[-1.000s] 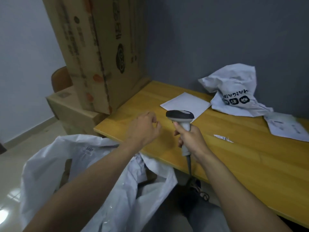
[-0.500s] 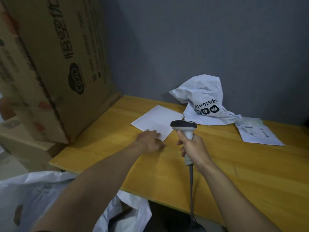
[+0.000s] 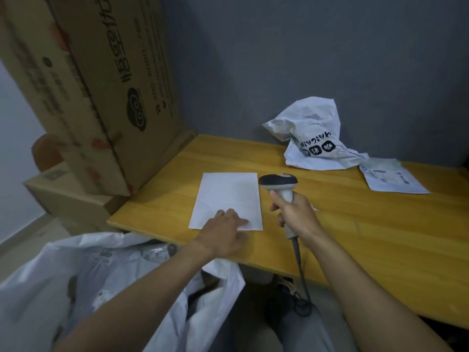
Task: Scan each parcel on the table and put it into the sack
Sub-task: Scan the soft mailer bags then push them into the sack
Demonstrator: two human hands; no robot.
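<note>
The left grip (image 3: 224, 233) rests with straight fingers on the near end of a white envelope (image 3: 228, 194) lying on the desk (image 3: 368, 237). The right grip (image 3: 294, 215) is curled round the scanner (image 3: 278, 184) just beside it. The sack (image 3: 76, 280) gapes below the desk's near edge.

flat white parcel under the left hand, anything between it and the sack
Nothing visible does. The flat white parcel lies at the table's near edge with the left hand on it, and the sack hangs open below that edge. The scanner is off to the right.
</note>
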